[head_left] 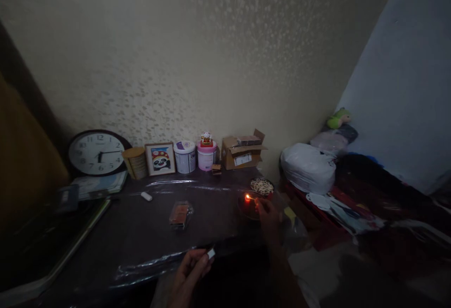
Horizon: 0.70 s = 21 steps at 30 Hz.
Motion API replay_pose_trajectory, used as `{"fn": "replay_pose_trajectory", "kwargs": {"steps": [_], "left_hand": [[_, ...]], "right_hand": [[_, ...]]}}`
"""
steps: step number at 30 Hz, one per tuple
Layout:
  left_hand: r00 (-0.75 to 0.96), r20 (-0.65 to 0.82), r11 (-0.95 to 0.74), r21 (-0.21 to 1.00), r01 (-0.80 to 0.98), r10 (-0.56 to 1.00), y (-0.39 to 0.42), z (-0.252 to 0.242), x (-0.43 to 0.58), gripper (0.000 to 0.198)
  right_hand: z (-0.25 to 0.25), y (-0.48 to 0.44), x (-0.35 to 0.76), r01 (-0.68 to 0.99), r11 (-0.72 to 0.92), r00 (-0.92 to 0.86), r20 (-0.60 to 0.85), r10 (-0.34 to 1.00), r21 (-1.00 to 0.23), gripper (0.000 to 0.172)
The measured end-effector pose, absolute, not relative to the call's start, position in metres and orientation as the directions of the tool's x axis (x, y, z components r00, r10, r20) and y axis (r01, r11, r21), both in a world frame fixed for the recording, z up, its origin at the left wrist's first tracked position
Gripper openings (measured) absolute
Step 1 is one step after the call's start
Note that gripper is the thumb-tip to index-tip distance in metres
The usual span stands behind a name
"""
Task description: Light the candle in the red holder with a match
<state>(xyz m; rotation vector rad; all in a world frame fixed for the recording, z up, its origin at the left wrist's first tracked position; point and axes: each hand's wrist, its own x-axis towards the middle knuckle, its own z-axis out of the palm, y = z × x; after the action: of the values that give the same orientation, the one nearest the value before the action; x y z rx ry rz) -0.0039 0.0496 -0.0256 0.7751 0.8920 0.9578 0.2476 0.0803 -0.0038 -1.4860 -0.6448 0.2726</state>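
Near the table's front edge, my left hand (193, 268) is closed around a small matchbox (211, 253), whose pale end shows past the fingers. My right hand (267, 212) pinches a thin matchstick (252, 198) and holds its tip at a small flame. That flame glows at the top of a short red candle (247, 199), which stands on a dark round dish (251, 214). Just behind the candle is a bowl of pale thin sticks (261, 185). A clear-wrapped reddish pack (180, 215) lies on the dark plastic-covered table (148, 228).
Along the wall stand a clock (100, 153), a yellow-banded container (136, 163), a framed panda picture (160, 159), two tubs (185, 157), a small brown box (216, 169) and an opened carton (243, 152). A white object (146, 196) lies at left. Bags (308, 168) are piled right.
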Motion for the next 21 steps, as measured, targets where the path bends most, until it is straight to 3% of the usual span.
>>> {"fn": "replay_pose_trajectory", "kwargs": {"steps": [21], "left_hand": [[0.342, -0.296, 0.415, 0.836, -0.358, 0.892, 0.050, -0.030, -0.003, 0.028]], "right_hand": [[-0.012, 0.087, 0.252, 0.171, 0.161, 0.830, 0.231, 0.507, -0.972, 0.024]]}}
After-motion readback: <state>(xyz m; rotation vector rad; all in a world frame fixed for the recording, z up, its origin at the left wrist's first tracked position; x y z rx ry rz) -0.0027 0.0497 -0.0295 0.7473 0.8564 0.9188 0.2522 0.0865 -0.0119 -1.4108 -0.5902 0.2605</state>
